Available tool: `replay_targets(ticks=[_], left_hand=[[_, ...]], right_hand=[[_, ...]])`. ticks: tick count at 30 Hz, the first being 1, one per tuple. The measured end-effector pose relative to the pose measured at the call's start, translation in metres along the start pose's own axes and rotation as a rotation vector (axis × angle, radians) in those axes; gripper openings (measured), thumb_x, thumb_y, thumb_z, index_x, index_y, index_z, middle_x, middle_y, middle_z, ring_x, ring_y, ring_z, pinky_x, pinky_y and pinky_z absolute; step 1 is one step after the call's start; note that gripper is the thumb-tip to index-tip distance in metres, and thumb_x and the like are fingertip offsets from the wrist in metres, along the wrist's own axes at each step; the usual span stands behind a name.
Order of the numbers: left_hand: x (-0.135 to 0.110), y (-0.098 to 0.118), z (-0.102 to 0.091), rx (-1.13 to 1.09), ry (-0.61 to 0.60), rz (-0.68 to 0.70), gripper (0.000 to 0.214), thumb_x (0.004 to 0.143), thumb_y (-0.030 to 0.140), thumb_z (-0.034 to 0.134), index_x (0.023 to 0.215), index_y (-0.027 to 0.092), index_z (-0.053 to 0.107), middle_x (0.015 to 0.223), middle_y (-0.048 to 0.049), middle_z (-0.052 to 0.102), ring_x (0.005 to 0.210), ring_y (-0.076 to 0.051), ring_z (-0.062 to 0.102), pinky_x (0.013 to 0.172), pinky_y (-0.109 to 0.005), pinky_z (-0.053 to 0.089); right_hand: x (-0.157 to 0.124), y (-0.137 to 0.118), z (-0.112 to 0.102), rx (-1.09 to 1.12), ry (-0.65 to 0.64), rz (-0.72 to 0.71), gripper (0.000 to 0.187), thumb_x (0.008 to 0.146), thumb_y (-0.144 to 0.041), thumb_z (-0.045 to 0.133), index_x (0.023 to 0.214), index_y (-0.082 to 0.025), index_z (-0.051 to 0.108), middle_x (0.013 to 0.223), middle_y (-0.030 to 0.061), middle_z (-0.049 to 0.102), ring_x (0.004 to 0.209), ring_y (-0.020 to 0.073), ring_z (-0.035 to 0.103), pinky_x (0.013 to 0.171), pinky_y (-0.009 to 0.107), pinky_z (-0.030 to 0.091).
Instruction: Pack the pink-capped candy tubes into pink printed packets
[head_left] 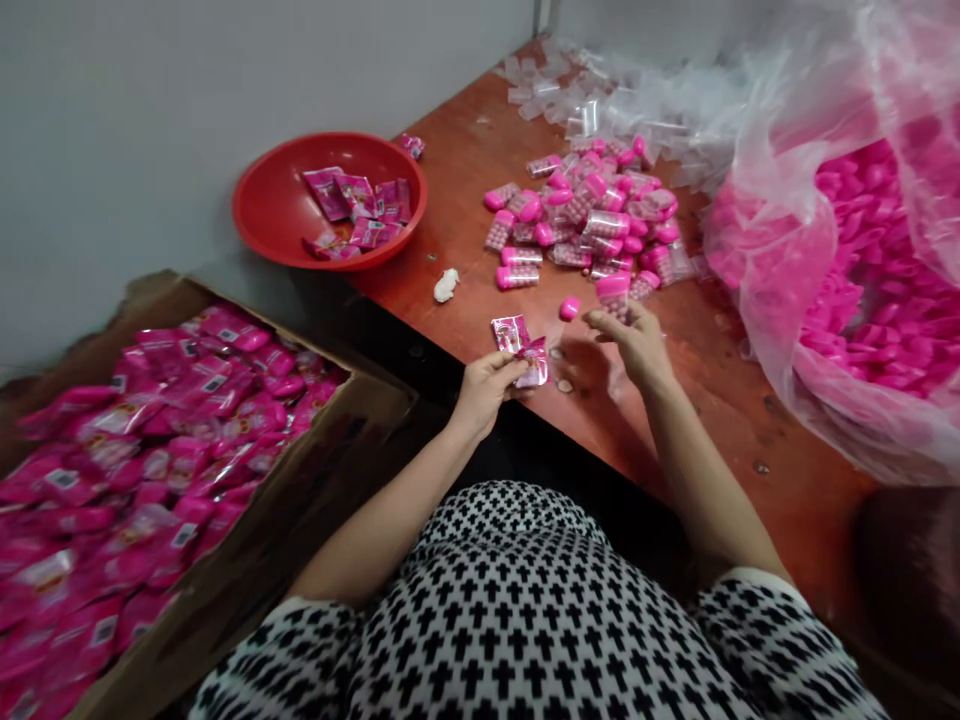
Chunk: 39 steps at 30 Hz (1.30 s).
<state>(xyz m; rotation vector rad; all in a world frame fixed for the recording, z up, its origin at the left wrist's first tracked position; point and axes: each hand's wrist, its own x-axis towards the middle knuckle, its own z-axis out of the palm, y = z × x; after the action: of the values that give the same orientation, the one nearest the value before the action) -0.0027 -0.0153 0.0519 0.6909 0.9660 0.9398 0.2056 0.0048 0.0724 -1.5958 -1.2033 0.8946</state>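
Left hand [486, 392]: fingers pinch glossy pink packaging [534, 368] — crinkled. Right hand [637, 345]: fingers curl at a clear, pink-capped cylinder [613, 287] — grip cannot be determined.

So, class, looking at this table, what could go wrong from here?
1. The left hand pinches a shiny pink packet close to the front edge of the table; if the grip loosens, it could drop off.
2. The right hand is at the near side of a loose pile of pink-capped tubes; a knock might send some rolling.
3. The red bowl appears to jut past the table's edge, so a bump could tip it and spill its packets.
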Motion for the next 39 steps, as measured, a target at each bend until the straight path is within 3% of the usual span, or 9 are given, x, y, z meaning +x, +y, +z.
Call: replay_targets(ticks=[2, 4, 9, 13, 16, 23, 29, 35, 39], left_hand=[[0.0, -0.001, 0.004, 0.046, -0.056, -0.003, 0.021, 0.062, 0.03, 0.075, 0.071, 0.012, 0.069, 0.065, -0.0014, 0.066, 0.058, -0.012, 0.062, 0.056, -0.025, 0.055], [-0.003, -0.003, 0.007, 0.092, -0.087, -0.003, 0.021, 0.061, 0.029, 0.076, 0.07, 0.012, 0.07, 0.065, -0.002, 0.067, 0.06, -0.013, 0.064, 0.059, -0.026, 0.055], [-0.015, -0.013, 0.0, 0.14, -0.088, -0.111, 0.023, 0.055, 0.024, 0.078, 0.072, 0.01, 0.071, 0.068, -0.0067, 0.07, 0.064, -0.016, 0.066, 0.071, -0.032, 0.056], [-0.015, -0.014, -0.01, 0.078, 0.009, -0.042, 0.025, 0.06, 0.027, 0.075, 0.08, 0.013, 0.072, 0.078, -0.0063, 0.072, 0.071, -0.017, 0.068, 0.073, -0.034, 0.056], [-0.012, -0.009, -0.009, 0.028, -0.073, -0.043, 0.03, 0.065, 0.032, 0.073, 0.09, 0.016, 0.072, 0.084, -0.0056, 0.073, 0.073, -0.017, 0.068, 0.076, -0.035, 0.055], [-0.012, -0.008, 0.001, 0.02, -0.075, -0.143, 0.028, 0.058, 0.037, 0.079, 0.067, 0.012, 0.07, 0.068, -0.0054, 0.069, 0.062, -0.014, 0.064, 0.065, -0.031, 0.056], [-0.011, -0.011, -0.001, 0.137, -0.095, -0.058, 0.021, 0.061, 0.032, 0.075, 0.058, 0.013, 0.067, 0.058, -0.0009, 0.063, 0.055, -0.012, 0.06, 0.062, -0.029, 0.055], [-0.016, -0.015, 0.0, 0.185, -0.096, -0.088, 0.015, 0.06, 0.027, 0.072, 0.058, 0.013, 0.067, 0.06, -0.0028, 0.064, 0.059, -0.015, 0.063, 0.063, -0.031, 0.056], [-0.016, -0.01, -0.009, 0.224, -0.113, -0.09, 0.016, 0.061, 0.029, 0.071, 0.061, 0.013, 0.069, 0.063, -0.0019, 0.065, 0.061, -0.014, 0.062, 0.068, -0.03, 0.055]], right_hand=[[-0.021, -0.009, 0.023, 0.206, -0.184, 0.051, 0.028, 0.062, -0.038, 0.074, 0.08, -0.019, 0.063, 0.072, 0.0005, 0.064, 0.064, 0.014, 0.056, 0.059, 0.028, 0.047], [-0.032, -0.014, 0.04, 0.305, -0.219, 0.083, 0.031, 0.055, -0.032, 0.079, 0.077, -0.019, 0.061, 0.064, -0.0031, 0.059, 0.056, 0.0118, 0.053, 0.054, 0.026, 0.045], [-0.033, -0.017, 0.049, 0.374, -0.003, 0.076, 0.032, 0.054, -0.026, 0.079, 0.076, -0.021, 0.057, 0.057, -0.0074, 0.051, 0.051, 0.0096, 0.049, 0.053, 0.026, 0.044], [-0.035, -0.019, 0.046, 0.364, -0.011, 0.128, 0.035, 0.047, -0.021, 0.081, 0.071, -0.02, 0.055, 0.055, -0.0085, 0.049, 0.052, 0.0089, 0.048, 0.054, 0.026, 0.045], [-0.039, -0.017, 0.05, 0.372, -0.056, 0.141, 0.033, 0.05, -0.023, 0.08, 0.067, -0.02, 0.052, 0.054, -0.0081, 0.048, 0.049, 0.0081, 0.045, 0.051, 0.025, 0.043], [-0.038, -0.004, 0.056, 0.392, 0.111, 0.077, 0.029, 0.059, -0.029, 0.076, 0.064, -0.021, 0.049, 0.058, -0.0063, 0.05, 0.052, 0.0082, 0.046, 0.05, 0.023, 0.041], [-0.043, -0.01, 0.053, 0.417, -0.298, 0.14, 0.032, 0.052, -0.03, 0.082, 0.067, -0.019, 0.055, 0.06, -0.0048, 0.057, 0.055, 0.0106, 0.054, 0.054, 0.026, 0.046], [-0.041, -0.003, 0.07, 0.479, -0.052, 0.152, 0.04, 0.052, -0.027, 0.081, 0.059, -0.02, 0.042, 0.054, -0.0092, 0.044, 0.049, 0.0057, 0.042, 0.049, 0.022, 0.039], [-0.045, -0.005, 0.073, 0.474, -0.087, 0.165, 0.037, 0.054, -0.028, 0.079, 0.064, -0.019, 0.044, 0.057, -0.0089, 0.046, 0.051, 0.0059, 0.043, 0.052, 0.022, 0.04]])
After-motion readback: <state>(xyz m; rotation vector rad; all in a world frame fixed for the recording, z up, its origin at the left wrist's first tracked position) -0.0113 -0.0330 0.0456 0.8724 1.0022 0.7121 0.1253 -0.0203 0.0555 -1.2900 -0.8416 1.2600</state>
